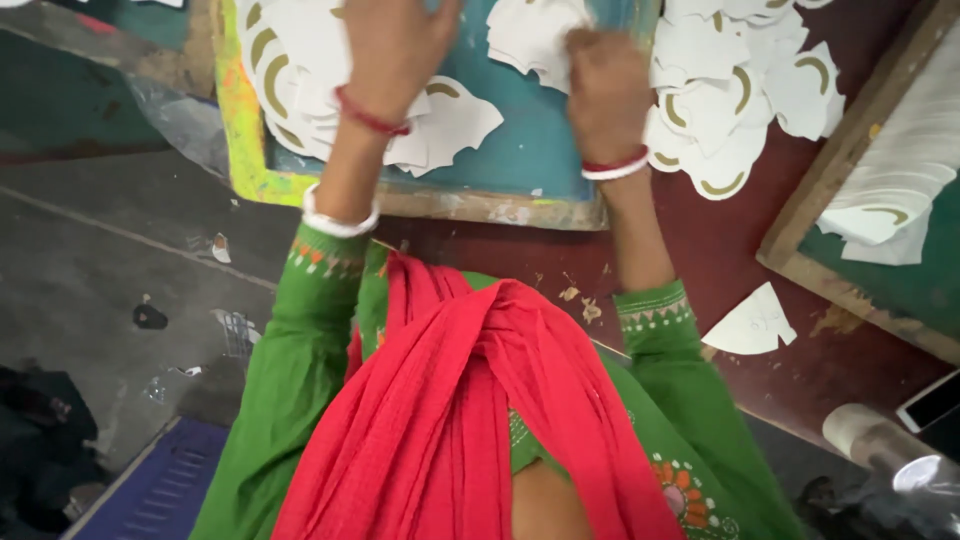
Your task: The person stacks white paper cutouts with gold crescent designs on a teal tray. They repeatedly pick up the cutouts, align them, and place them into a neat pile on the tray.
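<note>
Left hand [395, 45]: laid over the white paper cut-outs [300, 80] on the left side of the screen frame [500, 205]; my fingers run past the top edge of view, so I cannot tell whether they grip or only press.
Right hand [605, 90]: closed into a fist around the edge of a white cut-out [530, 35], knuckles towards me, apparently to lift one piece clear of the rest.
Cut-outs, location: fanned in overlapping rows on the teal mesh [530, 140] and over the frame's right edge onto the dark red table [800, 370]. Each bears a curved olive-gold mark; the overlap leaves those marks uncovered, probably so the print is not touched.
Stray piece [752, 325]: a plain white cut-out lying alone on the table, apart from the rows.
Second frame [850, 150]: at right, tilted, carrying more cut-outs.
Clothing: green sleeves and red scarf [470, 420] fill the foreground, hiding the near table edge.
</note>
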